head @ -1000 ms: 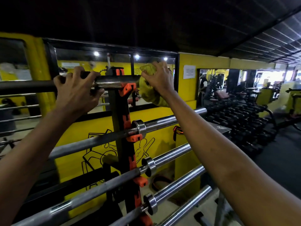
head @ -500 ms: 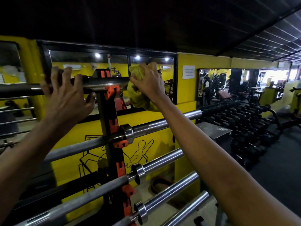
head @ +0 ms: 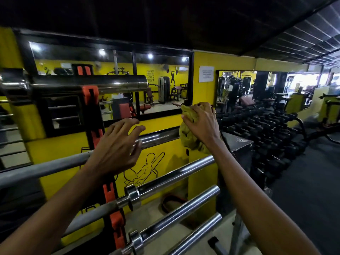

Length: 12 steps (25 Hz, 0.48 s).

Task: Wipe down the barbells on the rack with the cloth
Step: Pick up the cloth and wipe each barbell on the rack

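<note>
Right hand [head: 200, 124] gripping cloth [head: 189, 142] at barbell [head: 158, 138] end, left hand [head: 116, 148] perhaps touching it

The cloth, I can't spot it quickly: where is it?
Head view, right of centre: the cloth is bunched in the right hand, at the end of the second barbell down.

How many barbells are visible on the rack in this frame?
5: the top bar across the mirror; second bar by the left hand, cloth at its end; third bar, fourth bar and fifth bar stepped below. Others may lie below frame.
</note>
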Each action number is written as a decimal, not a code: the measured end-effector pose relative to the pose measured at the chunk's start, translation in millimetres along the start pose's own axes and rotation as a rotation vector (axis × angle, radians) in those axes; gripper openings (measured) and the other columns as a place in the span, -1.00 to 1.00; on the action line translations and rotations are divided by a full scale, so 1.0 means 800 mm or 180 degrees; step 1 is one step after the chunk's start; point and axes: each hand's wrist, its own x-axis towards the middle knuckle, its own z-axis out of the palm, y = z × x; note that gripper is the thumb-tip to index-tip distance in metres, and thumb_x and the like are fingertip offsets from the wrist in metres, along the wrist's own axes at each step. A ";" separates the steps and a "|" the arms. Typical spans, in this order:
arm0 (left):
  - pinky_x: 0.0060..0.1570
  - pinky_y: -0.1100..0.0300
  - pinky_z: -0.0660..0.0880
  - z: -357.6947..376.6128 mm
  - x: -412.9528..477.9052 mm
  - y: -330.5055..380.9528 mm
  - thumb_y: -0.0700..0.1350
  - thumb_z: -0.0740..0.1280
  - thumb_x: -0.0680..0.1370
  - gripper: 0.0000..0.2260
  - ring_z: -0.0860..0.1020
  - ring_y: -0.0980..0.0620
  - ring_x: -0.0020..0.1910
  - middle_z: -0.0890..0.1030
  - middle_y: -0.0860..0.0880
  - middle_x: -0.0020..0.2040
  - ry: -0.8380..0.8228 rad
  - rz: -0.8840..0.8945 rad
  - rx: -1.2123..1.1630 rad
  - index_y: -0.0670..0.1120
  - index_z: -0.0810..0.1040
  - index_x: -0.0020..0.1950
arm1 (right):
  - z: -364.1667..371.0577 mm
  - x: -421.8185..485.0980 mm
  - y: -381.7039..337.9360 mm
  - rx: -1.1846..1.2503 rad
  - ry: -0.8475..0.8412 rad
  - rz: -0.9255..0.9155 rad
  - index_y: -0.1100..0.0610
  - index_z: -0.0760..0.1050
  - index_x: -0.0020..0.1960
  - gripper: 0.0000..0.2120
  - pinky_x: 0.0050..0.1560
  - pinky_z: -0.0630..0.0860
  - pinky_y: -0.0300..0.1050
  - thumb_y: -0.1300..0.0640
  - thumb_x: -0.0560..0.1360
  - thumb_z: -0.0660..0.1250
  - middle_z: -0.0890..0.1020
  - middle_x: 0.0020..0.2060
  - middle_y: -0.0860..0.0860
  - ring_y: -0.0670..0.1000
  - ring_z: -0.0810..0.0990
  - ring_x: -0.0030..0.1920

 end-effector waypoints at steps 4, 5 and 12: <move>0.31 -0.06 0.31 0.022 0.015 -0.012 0.40 0.02 0.52 -0.34 0.37 -0.13 0.37 0.39 -0.09 0.41 -0.1418 -0.1085 0.0298 -0.02 0.34 0.43 | 0.036 -0.006 0.032 0.0020 -0.0556 -0.0290 -0.05 0.44 0.39 -0.39 0.30 0.42 0.28 -0.39 0.49 0.26 0.35 0.37 0.04 0.21 0.43 0.31; 0.33 -0.07 0.29 0.027 0.016 -0.014 0.45 0.04 0.49 -0.29 0.35 -0.14 0.39 0.36 -0.10 0.43 -0.1617 -0.1210 0.0439 -0.01 0.31 0.45 | 0.042 -0.003 0.043 0.0085 -0.0508 -0.0220 -0.08 0.44 0.38 -0.38 0.28 0.42 0.26 -0.43 0.48 0.23 0.35 0.36 0.02 0.19 0.45 0.30; 0.20 0.00 0.39 0.041 0.019 -0.019 0.33 0.24 0.49 -0.41 0.39 -0.12 0.28 0.45 -0.04 0.28 -0.1700 -0.1274 0.0431 0.03 0.33 0.41 | 0.034 0.052 0.088 -0.0200 -0.0600 0.0451 0.05 0.49 0.35 -0.34 0.24 0.45 0.19 -0.42 0.49 0.21 0.41 0.33 0.14 0.29 0.46 0.29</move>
